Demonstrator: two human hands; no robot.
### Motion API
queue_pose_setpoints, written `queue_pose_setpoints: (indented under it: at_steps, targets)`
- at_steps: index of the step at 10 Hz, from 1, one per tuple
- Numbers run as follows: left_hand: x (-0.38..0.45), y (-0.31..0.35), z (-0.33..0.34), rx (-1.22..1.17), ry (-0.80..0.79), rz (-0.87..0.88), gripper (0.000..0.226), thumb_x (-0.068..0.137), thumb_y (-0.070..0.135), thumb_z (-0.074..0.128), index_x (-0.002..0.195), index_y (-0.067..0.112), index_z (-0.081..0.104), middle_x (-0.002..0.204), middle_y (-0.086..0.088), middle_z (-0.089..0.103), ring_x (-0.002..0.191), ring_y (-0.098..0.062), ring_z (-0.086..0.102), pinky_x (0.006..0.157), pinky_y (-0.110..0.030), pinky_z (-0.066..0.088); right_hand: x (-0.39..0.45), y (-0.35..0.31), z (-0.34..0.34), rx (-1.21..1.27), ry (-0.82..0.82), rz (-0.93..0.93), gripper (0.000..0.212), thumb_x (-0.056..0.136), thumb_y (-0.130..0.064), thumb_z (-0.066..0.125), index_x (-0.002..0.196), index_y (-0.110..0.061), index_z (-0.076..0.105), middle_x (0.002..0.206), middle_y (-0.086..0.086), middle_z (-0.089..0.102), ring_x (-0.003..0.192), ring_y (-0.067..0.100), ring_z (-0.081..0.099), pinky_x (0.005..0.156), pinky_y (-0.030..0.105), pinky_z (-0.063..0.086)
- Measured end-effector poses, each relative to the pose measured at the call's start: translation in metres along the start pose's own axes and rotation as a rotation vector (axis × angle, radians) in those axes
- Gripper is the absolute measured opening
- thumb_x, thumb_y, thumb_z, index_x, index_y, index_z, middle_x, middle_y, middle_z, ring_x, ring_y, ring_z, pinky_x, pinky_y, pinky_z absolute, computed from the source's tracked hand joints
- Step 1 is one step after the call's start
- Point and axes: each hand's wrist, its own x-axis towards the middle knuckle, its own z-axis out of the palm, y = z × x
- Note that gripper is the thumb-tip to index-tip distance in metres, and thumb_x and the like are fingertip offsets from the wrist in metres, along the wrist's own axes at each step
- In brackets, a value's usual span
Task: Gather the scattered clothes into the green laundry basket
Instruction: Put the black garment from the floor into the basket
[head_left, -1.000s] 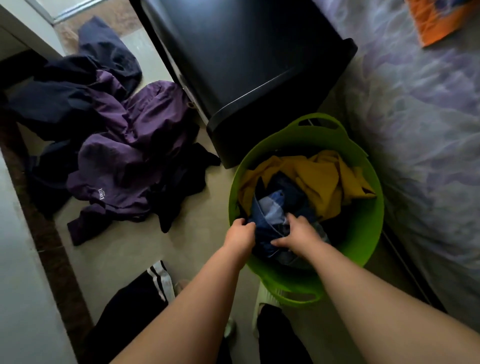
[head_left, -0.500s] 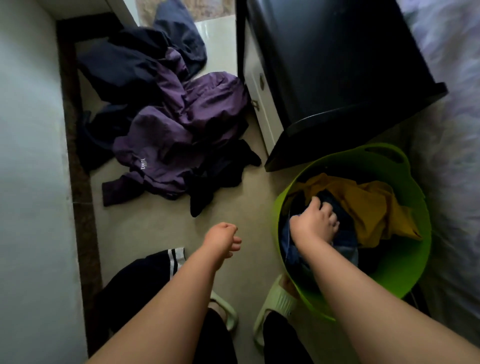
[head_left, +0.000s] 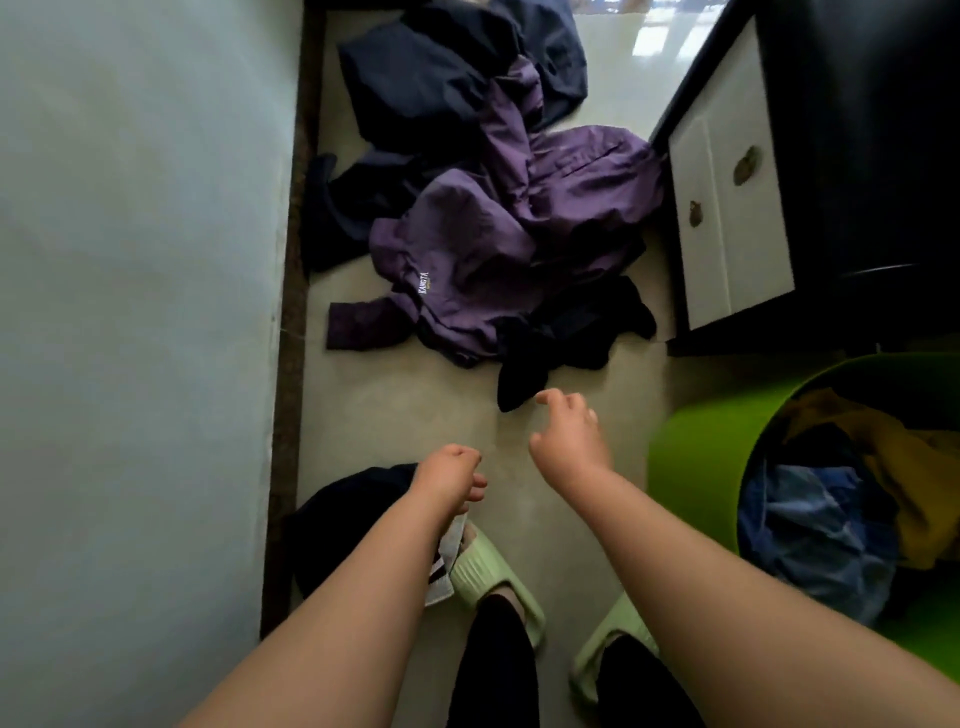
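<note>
The green laundry basket (head_left: 696, 467) stands at the right edge, holding a yellow garment (head_left: 914, 467) and a blue one (head_left: 810, 525). Ahead on the floor lies a heap: a purple jacket (head_left: 519, 228), a navy garment (head_left: 441, 78) behind it and a black piece (head_left: 566, 332) nearest me. My right hand (head_left: 569, 431) hovers just short of the black piece, fingers loosely apart, holding nothing. My left hand (head_left: 449, 475) is loosely curled and empty above a dark striped garment (head_left: 337, 514) by my left foot.
A pale wall (head_left: 140, 312) with a dark skirting strip closes the left side. A black cabinet with white doors (head_left: 727, 208) stands at the right, behind the basket. My feet in green slippers (head_left: 493, 577) stand on the beige floor.
My right hand has come out of the basket and swung left toward the black piece. The view has turned left, pushing the basket to the right edge. My left hand has moved slightly.
</note>
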Motion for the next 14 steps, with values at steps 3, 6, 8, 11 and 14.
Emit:
queue_pose_setpoints:
  at_steps: [3, 6, 8, 11, 14]
  targets:
    - [0.093, -0.094, -0.084, -0.022, 0.141, -0.119, 0.020, 0.095, 0.022, 0.037, 0.097, 0.019, 0.057, 0.097, -0.012, 0.067, 0.083, -0.025, 0.062, 0.070, -0.031, 0.046, 0.044, -0.029, 0.147, -0.151, -0.291, -0.031, 0.044, 0.088, -0.014, 0.049, 0.131, -0.019, 0.050, 0.131, 0.009, 0.048, 0.123, 0.029, 0.043, 0.100, 0.037, 0.042]
    - [0.192, -0.195, -0.075, -0.194, 0.187, -0.234, 0.024, 0.099, 0.021, 0.034, 0.083, 0.025, 0.051, 0.096, -0.008, 0.059, 0.083, -0.021, 0.055, 0.058, -0.026, 0.040, 0.077, 0.001, 0.286, -0.236, -0.541, -0.047, 0.039, 0.089, -0.034, 0.056, 0.124, -0.018, 0.054, 0.117, 0.007, 0.064, 0.106, 0.027, 0.060, 0.086, 0.033, 0.050]
    - [0.220, -0.235, -0.067, -0.323, 0.196, -0.256, 0.027, 0.099, 0.020, 0.038, 0.077, 0.029, 0.049, 0.084, -0.003, 0.057, 0.073, -0.018, 0.053, 0.059, -0.027, 0.041, 0.074, -0.010, 0.356, -0.299, -0.667, -0.059, 0.058, 0.082, -0.035, 0.067, 0.127, -0.008, 0.042, 0.121, 0.013, 0.060, 0.111, 0.030, 0.059, 0.086, 0.036, 0.047]
    - [0.206, -0.221, -0.076, -0.538, 0.145, -0.357, 0.034, 0.101, 0.023, 0.039, 0.132, 0.012, 0.049, 0.120, -0.014, 0.059, 0.109, -0.029, 0.059, 0.088, -0.039, 0.047, 0.078, -0.026, 0.345, -0.296, -0.635, -0.062, 0.013, 0.087, -0.014, 0.051, 0.077, -0.009, 0.057, 0.081, 0.009, 0.061, 0.086, 0.028, 0.057, 0.066, 0.029, 0.041]
    - [0.179, -0.144, -0.085, -1.064, 0.154, -0.369, 0.087, 0.077, 0.082, 0.034, 0.120, 0.012, 0.060, 0.115, -0.021, 0.066, 0.100, -0.040, 0.065, 0.089, -0.058, 0.051, 0.075, -0.081, 0.239, 0.518, -0.825, 0.131, 0.014, 0.078, -0.009, 0.050, 0.079, -0.021, 0.056, 0.085, 0.001, 0.055, 0.079, 0.016, 0.054, 0.079, 0.029, 0.050]
